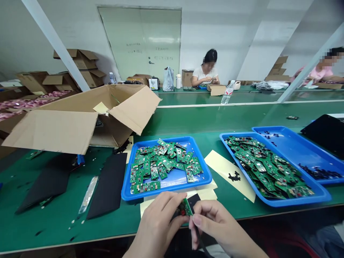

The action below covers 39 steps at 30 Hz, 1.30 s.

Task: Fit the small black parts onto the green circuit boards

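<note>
My left hand (158,222) and my right hand (215,224) meet at the near edge of the green table (188,120). Both pinch one small green circuit board (185,208) between their fingertips. A black strip (194,201) lies against the board under my right thumb. Just beyond my hands stands a blue tray (197,181) holding several green circuit boards (161,161). Yellow backing sheets (231,172) with a few black shapes on them lie beside and under that tray.
To the right, a second blue tray (317,191) is piled with boards, and a third (292,145) holds small black parts. An open cardboard box (77,118) lies at left, black foam sheets (107,184) before it. Two people sit at the far benches, with a water bottle (227,94) nearby.
</note>
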Available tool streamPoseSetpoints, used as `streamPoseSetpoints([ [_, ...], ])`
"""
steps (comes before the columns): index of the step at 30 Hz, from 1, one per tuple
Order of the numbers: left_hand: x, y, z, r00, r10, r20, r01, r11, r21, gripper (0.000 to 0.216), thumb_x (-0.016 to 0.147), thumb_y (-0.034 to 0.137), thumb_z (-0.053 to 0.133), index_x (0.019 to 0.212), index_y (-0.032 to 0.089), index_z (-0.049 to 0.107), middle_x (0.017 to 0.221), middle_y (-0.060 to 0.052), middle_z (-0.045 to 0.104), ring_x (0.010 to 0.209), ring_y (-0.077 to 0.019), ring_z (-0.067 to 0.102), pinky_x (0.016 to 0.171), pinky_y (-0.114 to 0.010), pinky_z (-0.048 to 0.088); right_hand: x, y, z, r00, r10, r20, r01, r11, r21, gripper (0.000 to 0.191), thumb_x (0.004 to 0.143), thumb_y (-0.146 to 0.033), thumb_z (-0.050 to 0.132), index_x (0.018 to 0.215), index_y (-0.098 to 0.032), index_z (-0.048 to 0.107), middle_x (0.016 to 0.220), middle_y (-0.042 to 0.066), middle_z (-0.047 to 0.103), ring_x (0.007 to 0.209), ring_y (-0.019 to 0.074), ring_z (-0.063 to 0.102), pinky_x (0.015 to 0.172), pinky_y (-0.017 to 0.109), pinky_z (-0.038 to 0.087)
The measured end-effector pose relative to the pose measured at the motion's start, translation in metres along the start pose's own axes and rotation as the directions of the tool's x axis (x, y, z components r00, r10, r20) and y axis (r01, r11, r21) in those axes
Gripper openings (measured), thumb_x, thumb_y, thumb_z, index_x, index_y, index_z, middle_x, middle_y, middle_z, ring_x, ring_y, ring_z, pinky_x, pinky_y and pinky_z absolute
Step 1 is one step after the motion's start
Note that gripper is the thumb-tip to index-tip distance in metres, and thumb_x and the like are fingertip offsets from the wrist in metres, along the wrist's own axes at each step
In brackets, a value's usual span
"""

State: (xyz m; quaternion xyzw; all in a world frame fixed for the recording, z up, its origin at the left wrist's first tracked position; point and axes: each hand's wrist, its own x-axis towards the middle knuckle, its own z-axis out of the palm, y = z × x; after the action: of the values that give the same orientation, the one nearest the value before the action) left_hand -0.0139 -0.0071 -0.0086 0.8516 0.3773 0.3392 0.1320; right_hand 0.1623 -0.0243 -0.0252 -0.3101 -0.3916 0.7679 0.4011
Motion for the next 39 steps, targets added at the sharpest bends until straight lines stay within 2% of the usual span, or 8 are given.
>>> streamPoseSetpoints([
  [7,-0.002,0.000,0.005,0.997,-0.014,-0.070,0.000,0.980,-0.201,0.024,0.089,0.044,0.054,0.098,0.023,0.058,0.073,0.000,0.064,0.061,-0.0122,0.063,0.057,-0.017,0.050,-0.002,0.010,-0.010,0.986,0.101,0.129,-0.109,0.993,0.052,0.042,0.077,-0.049,0.070,0.065,-0.010,0.060,0.046,-0.002,0.055,0.038,0.0060,0.050,0.039,0.015,0.035],
  [13,0.000,0.000,0.000,0.993,0.090,-0.079,-0.097,0.991,-0.089,0.019,0.096,0.033,0.045,0.097,0.019,0.057,0.070,-0.003,0.064,0.059,-0.0137,0.064,0.052,-0.019,0.049,-0.005,-0.019,-0.010,0.948,0.268,0.170,-0.240,0.956,-0.169,0.041,0.074,-0.048,0.071,0.063,-0.010,0.063,0.045,-0.004,0.052,0.035,0.0035,0.042,0.034,0.013,0.026],
  [19,0.006,0.002,-0.003,0.977,0.136,-0.165,-0.129,0.990,0.054,0.011,0.094,0.018,0.049,0.095,0.017,0.060,0.074,-0.005,0.067,0.068,-0.0167,0.069,0.058,-0.022,0.053,-0.012,-0.032,-0.006,0.963,0.261,0.073,-0.237,0.941,-0.241,0.040,0.075,-0.048,0.066,0.061,-0.012,0.060,0.047,-0.005,0.050,0.036,0.0027,0.039,0.036,0.014,0.025],
  [26,0.006,-0.001,0.004,0.975,0.124,-0.184,-0.143,0.985,-0.093,0.014,0.094,0.028,0.052,0.099,0.016,0.060,0.078,-0.006,0.069,0.068,-0.0146,0.068,0.059,-0.020,0.052,0.003,-0.025,-0.010,0.926,0.291,0.243,-0.278,0.957,-0.087,0.041,0.069,-0.049,0.069,0.053,-0.014,0.053,0.036,-0.006,0.047,0.028,0.0047,0.042,0.033,0.015,0.030],
  [30,0.003,-0.001,0.007,0.981,0.123,-0.150,-0.148,0.975,-0.168,0.022,0.090,0.037,0.058,0.101,0.018,0.059,0.070,-0.003,0.068,0.057,-0.0136,0.065,0.052,-0.019,0.049,0.007,-0.028,-0.011,0.919,0.300,0.256,-0.259,0.949,-0.182,0.032,0.073,-0.041,0.064,0.057,-0.015,0.054,0.035,-0.007,0.046,0.024,0.0041,0.037,0.028,0.014,0.025],
  [32,0.000,0.001,0.009,0.991,0.076,-0.107,-0.101,0.964,-0.248,0.028,0.085,0.043,0.061,0.101,0.020,0.060,0.068,-0.001,0.067,0.055,-0.0135,0.063,0.052,-0.020,0.048,0.005,-0.033,-0.008,0.945,0.278,0.170,-0.226,0.936,-0.271,0.027,0.073,-0.039,0.062,0.062,-0.016,0.052,0.042,-0.007,0.049,0.027,0.0029,0.036,0.030,0.014,0.025],
  [35,-0.003,0.006,0.009,0.993,-0.103,0.052,0.115,0.924,-0.364,0.036,0.076,0.053,0.067,0.095,0.022,0.065,0.070,0.000,0.066,0.060,-0.0152,0.063,0.056,-0.021,0.048,0.000,-0.043,-0.001,0.981,0.195,0.014,-0.169,0.879,-0.447,0.023,0.075,-0.037,0.058,0.066,-0.017,0.051,0.050,-0.006,0.050,0.036,0.0047,0.042,0.036,0.015,0.031],
  [39,-0.001,0.014,0.004,0.915,-0.305,0.263,0.403,0.719,-0.566,0.042,0.065,0.056,0.074,0.087,0.021,0.072,0.074,-0.001,0.063,0.066,-0.0158,0.059,0.060,-0.022,0.047,-0.004,-0.052,0.005,0.998,0.013,-0.055,-0.046,0.748,-0.662,0.019,0.079,-0.031,0.056,0.068,-0.016,0.054,0.057,-0.003,0.051,0.049,0.0085,0.045,0.044,0.018,0.033],
])
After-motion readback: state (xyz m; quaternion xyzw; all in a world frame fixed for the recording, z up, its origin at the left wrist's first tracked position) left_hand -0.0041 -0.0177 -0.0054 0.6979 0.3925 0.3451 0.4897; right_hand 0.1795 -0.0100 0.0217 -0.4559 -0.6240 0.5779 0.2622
